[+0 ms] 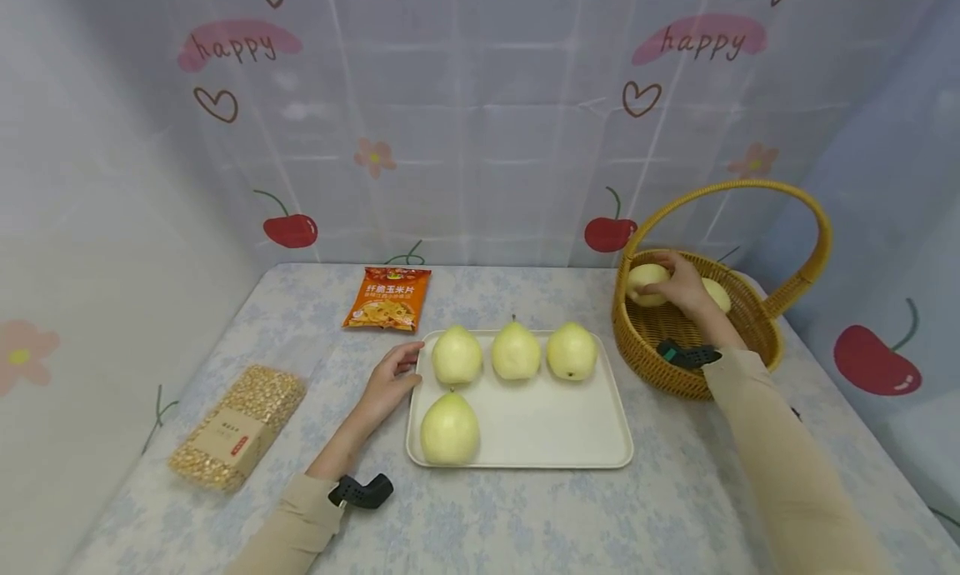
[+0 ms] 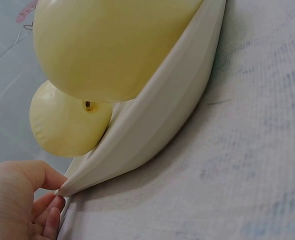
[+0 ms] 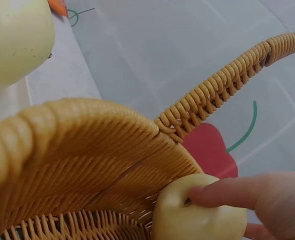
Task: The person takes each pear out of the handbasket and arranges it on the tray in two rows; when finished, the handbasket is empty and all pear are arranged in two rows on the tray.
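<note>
My right hand (image 1: 681, 285) reaches into the wicker basket (image 1: 637, 350) and grips a pale yellow-green pear (image 1: 647, 280) by its left inner wall. In the right wrist view the thumb presses near the stem hollow of that pear (image 3: 197, 220); some fingers are hidden behind it. A second pear (image 1: 717, 294) lies in the basket, partly covered by the hand. My left hand (image 1: 390, 383) pinches the left rim of a cream tray (image 1: 540, 425), thumb above and fingers below in the left wrist view. Three pears (image 1: 516, 352) line the tray's back; one more pear (image 1: 450, 429) sits front left.
An orange snack bag (image 1: 388, 298) lies behind the tray's left corner. A clear pack of corn kernels (image 1: 238, 427) is on the left side of the table. The basket's tall handle (image 1: 750, 185) arches over its opening. A printed curtain (image 1: 465, 142) hangs behind the table.
</note>
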Motion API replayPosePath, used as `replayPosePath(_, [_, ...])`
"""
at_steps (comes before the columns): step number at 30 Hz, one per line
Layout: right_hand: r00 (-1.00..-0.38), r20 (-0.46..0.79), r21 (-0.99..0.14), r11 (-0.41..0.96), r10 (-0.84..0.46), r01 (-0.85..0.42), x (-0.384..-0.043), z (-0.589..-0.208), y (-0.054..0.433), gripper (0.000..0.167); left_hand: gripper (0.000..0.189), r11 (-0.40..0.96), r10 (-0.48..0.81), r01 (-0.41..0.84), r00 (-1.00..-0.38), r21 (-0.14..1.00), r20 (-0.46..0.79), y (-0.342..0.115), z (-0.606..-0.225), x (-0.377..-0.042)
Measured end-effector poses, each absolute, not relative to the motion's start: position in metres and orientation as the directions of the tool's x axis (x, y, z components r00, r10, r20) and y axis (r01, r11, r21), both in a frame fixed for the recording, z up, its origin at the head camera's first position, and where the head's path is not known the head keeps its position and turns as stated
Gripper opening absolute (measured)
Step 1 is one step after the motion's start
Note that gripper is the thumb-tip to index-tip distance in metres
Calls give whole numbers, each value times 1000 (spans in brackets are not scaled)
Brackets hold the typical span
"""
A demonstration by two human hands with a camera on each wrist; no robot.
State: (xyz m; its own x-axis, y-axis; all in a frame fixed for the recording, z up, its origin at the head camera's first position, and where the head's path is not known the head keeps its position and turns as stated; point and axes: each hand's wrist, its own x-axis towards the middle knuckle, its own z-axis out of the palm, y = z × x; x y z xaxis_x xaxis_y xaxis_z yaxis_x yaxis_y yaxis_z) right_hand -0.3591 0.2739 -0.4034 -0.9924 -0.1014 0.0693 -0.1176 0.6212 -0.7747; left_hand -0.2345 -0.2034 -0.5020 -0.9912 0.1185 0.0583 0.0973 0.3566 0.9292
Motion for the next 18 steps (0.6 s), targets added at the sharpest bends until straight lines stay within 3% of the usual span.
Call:
replayPosePath(6, [-994, 84, -833, 542, -72, -110, -352, -390, 270, 77, 50, 351, 121, 92, -991, 932, 52, -198, -486, -227])
replayPosePath(11, [-990, 118, -815, 563, -71, -138, -339, -379, 268, 78, 50, 351, 138, 90, -989, 932, 43, -194, -467, -217])
replayPosePath(18, [-978, 183, -779, 592, -102, -207, -316, -374, 274, 80, 50, 347, 127, 89, -991, 933, 47, -198, -483, -225])
